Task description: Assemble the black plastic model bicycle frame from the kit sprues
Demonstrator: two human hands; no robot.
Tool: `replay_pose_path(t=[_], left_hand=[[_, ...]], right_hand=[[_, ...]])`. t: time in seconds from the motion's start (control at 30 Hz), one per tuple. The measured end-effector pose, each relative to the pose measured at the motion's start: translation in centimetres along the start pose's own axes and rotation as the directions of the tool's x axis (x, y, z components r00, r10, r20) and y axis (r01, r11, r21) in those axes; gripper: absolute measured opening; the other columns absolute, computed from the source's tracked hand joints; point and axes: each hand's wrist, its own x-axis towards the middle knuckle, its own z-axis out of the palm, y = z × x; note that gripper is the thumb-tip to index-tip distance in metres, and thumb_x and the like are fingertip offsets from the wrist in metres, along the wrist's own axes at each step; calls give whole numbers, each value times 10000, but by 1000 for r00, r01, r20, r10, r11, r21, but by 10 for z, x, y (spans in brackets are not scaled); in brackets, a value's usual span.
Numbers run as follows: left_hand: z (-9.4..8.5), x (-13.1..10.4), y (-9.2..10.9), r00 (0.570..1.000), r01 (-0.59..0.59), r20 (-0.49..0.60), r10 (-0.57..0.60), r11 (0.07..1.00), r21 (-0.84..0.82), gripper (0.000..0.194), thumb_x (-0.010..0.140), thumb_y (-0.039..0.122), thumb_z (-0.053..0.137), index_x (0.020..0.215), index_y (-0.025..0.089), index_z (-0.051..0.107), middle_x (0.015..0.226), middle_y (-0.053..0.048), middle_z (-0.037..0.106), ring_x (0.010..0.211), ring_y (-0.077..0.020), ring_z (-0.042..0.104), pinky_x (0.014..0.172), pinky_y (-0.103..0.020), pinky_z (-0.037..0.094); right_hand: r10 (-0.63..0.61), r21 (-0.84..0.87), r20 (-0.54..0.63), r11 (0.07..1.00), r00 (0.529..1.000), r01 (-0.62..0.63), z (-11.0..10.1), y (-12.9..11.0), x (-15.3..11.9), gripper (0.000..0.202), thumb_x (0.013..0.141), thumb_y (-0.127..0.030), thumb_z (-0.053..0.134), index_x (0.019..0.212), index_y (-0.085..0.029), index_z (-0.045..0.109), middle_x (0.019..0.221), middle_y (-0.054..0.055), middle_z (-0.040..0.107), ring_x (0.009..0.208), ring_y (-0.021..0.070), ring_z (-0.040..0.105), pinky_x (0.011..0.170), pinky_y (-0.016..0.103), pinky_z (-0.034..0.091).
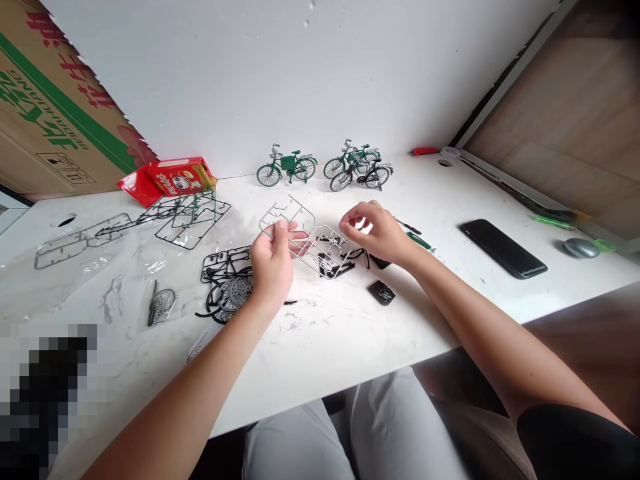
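My left hand (274, 263) pinches a thin silver-grey sprue frame (316, 233) with small model parts between thumb and fingers, holding it up over the table. My right hand (374, 230) is at the right end of the sprue, its thumb and forefinger together in a pinch. Whatever is between those fingertips is too small to make out. Black model parts (327, 267) lie beneath the sprue. Close to my left wrist are black sprues (225, 261) and several spoked wheels (235, 291). A small black piece (382, 292) rests below my right hand.
Model bicycles stand at the back: a green one (287, 164), with another green one (367, 157) behind a black one (361, 177). At left are loose sprues (193, 220), a red packet (175, 179) and a carton (65, 107). A phone (503, 248) and mouse (581, 247) lie right.
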Motion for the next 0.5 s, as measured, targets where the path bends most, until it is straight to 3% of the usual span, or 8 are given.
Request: replay_pose_path(t=[0.17, 0.23, 0.37, 0.5], left_hand=[[0, 1, 1, 999, -1, -38, 1, 1000, -5, 497, 1026, 631, 602, 1068, 138, 645, 918, -113, 802, 711, -196, 798, 707, -303, 637], [-1, 2, 2, 999, 1, -44, -2, 1000, -20, 479, 1039, 611, 591, 1072, 136, 643, 898, -107, 798, 706, -194, 798, 695, -293, 634], [-1, 4, 3, 998, -2, -69, -1, 999, -39, 431, 1072, 561, 558, 1081, 136, 631, 887, -102, 794, 688, -188, 796, 674, -283, 633], [-1, 4, 3, 998, 7, -67, -10, 999, -45, 416, 1092, 549, 525, 1103, 143, 615, 920, -109, 800, 714, -198, 808, 689, -292, 646]], right_hand=[[-52, -97, 181, 993, 982, 71, 5, 9, 0, 185, 962, -375, 709, 928, -219, 802, 855, 87, 752, 932, 279, 620, 883, 504, 519], [-68, -67, 155, 995, 986, 79, 8, 5, -1, 239, 1003, -411, 672, 985, -217, 811, 906, 95, 773, 922, 272, 636, 900, 508, 519], [-15, 133, -15, 991, 1000, 17, 9, -12, -3, 315, 1080, -482, 562, 1140, -220, 727, 1131, 97, 784, 982, 238, 708, 873, 448, 545], [-138, 213, -33, 967, 990, 142, 6, -25, -8, 291, 998, -421, 716, 1213, -244, 631, 1204, 75, 761, 1130, 245, 715, 947, 433, 551]])
